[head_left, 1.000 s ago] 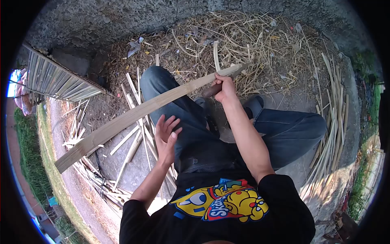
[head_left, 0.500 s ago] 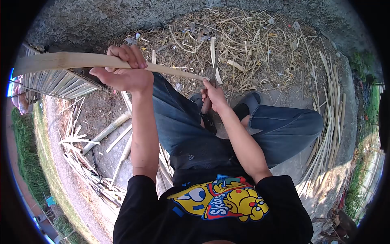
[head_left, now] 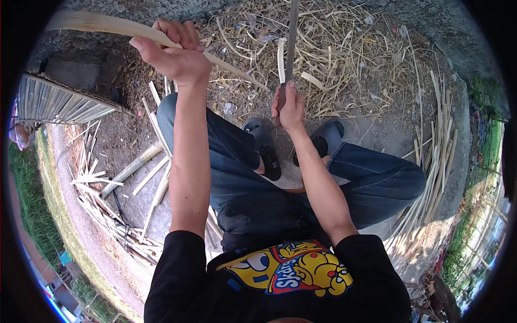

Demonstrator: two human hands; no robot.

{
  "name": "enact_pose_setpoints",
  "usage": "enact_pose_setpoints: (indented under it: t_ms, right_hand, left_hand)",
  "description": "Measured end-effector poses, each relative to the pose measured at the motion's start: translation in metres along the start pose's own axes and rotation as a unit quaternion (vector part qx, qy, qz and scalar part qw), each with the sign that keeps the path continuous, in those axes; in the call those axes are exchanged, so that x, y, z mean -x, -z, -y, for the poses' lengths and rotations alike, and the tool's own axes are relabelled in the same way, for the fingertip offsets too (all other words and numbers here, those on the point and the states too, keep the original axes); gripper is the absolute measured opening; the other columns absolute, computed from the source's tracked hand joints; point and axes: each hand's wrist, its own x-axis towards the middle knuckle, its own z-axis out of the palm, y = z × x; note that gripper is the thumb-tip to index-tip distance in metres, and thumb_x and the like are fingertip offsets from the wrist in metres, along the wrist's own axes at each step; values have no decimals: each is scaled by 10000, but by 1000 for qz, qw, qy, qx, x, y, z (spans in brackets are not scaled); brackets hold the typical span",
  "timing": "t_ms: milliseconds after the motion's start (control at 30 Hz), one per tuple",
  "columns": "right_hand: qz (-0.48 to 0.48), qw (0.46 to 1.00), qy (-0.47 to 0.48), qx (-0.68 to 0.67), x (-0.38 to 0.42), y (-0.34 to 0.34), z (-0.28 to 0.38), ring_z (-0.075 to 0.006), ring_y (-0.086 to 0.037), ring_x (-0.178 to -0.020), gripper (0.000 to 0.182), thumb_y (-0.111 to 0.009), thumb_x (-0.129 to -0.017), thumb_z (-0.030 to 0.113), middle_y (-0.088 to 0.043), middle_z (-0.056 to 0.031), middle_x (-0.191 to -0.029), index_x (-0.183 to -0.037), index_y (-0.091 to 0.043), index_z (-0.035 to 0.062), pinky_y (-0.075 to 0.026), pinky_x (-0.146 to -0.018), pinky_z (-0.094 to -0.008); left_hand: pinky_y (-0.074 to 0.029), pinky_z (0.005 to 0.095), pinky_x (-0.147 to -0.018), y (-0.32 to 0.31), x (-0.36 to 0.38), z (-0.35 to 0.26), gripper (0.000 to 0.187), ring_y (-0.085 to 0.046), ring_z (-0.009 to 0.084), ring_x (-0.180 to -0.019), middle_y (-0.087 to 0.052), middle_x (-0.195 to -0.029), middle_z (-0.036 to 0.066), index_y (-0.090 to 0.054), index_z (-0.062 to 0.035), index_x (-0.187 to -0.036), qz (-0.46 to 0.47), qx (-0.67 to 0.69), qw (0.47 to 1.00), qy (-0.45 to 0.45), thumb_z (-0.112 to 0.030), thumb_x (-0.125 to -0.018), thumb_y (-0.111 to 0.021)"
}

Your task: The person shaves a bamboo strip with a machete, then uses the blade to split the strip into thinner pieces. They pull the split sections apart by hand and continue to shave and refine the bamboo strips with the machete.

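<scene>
In the head view, my left hand [head_left: 180, 56] grips a long, pale bamboo strip [head_left: 234, 70], fingers curled over its top and thumb along the lower side. The strip runs from the upper left and narrows to an end close to my right hand [head_left: 291, 107]. That hand is wrapped round the dark handle of a long-bladed knife [head_left: 292, 40], its thumb lying along the handle. The blade points up and away from me. A small gap separates the strip's narrow end from the knife.
Thin shavings [head_left: 344, 59] litter the ground beyond my feet, up to a rough wall [head_left: 161, 8]. Bundles of split strips [head_left: 439, 145] lie on the right, with more strips [head_left: 107, 220] and a bamboo pole [head_left: 132, 169] on the left. A slatted bamboo panel [head_left: 64, 105] stands further left.
The knife has come away from the strip and now points upward, right of its end. My left hand has lifted the strip slightly upward.
</scene>
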Motion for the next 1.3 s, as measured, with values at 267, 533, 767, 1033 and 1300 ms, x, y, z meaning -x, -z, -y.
enact_pose_setpoints:
  t_ms: [267, 533, 767, 1033, 1300]
  right_hand:
    - [-32, 901, -282, 329, 30, 107, -216, -169, -502, -443, 628, -462, -980, 634, -498, -46, -547, -764, -546, 50, -420, -434, -348]
    - [-11, 996, -67, 57, -23, 42, -94, -149, -478, -414, 597, -402, -1022, 588, -506, -37, -571, -837, -533, 35, -398, -425, -308]
    - [-31, 972, -171, 156, 19, 53, -155, -162, -501, -452, 652, -421, -994, 626, -520, -55, -573, -742, -540, 37, -401, -435, -333]
    - [-44, 963, -209, 164, 13, 73, -142, -151, -495, -436, 621, -466, -1001, 593, -500, -38, -551, -703, -518, 50, -386, -415, -313]
    - [-18, 997, 2, 77, 6, 26, -127, -151, -538, -477, 659, -395, -1009, 618, -552, -59, -619, -773, -566, 27, -424, -453, -308]
  left_hand:
    - [-230, 276, -376, -4, -3, 2, 735, -279, 139, -419, -314, -539, 7, -380, -111, -678, 38, -1, 999, 11, -806, -905, -307]
    - [-214, 263, -382, 16, -21, 3, 773, -274, 137, -405, -304, -472, 13, -385, -136, -612, -2, -12, 999, 31, -854, -877, -275]
    - [-233, 283, -385, 5, -17, 1, 757, -264, 143, -423, -289, -527, 6, -343, -121, -654, 16, 10, 999, 46, -834, -897, -279]
    - [-219, 262, -387, 3, -19, 5, 739, -267, 126, -417, -306, -507, 8, -353, -132, -633, 0, 13, 999, 51, -819, -903, -313]
    - [-236, 264, -393, -11, -10, 0, 742, -261, 137, -417, -289, -501, 8, -373, -124, -645, 5, -16, 999, 42, -809, -911, -278]
